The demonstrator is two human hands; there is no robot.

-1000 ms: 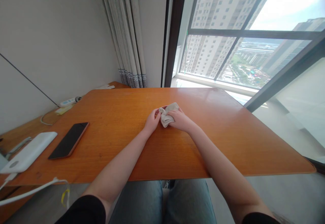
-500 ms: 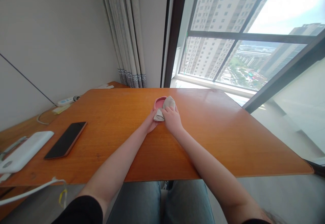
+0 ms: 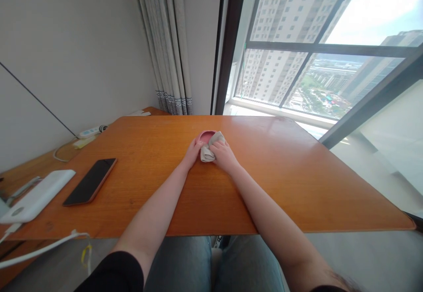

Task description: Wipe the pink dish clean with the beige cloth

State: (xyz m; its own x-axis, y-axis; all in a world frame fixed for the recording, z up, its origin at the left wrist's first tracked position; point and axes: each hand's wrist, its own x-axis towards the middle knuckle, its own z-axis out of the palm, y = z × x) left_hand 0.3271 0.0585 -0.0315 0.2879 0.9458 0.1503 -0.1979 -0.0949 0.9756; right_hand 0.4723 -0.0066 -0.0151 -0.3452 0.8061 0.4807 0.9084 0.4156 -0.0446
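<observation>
A small pink bowl-like dish [image 3: 205, 136] is over the middle of the wooden table [image 3: 155, 151], its hollow side turned partly towards me. My left hand [image 3: 191, 154] is closed on its left side. In my right hand [image 3: 224, 154] is a crumpled pale grey cloth [image 3: 208, 153], pressed against the right and near part of the dish. The cloth and my fingers hide much of the dish's lower right side. Whether the dish rests on the tabletop cannot be made out.
To the left lie a dark-screened phone [image 3: 90, 181] and a white power bank [image 3: 39, 197]. A white cable [image 3: 42, 251] crosses the near left corner. Behind them is a power strip [image 3: 92, 131]. A curtain [image 3: 168, 45] and a large window [image 3: 313, 49] stand beyond the table.
My right hand and the cloth have shifted slightly down and left over the dish. The dish sits a little lower and looks more tilted. The whole view has moved slightly.
</observation>
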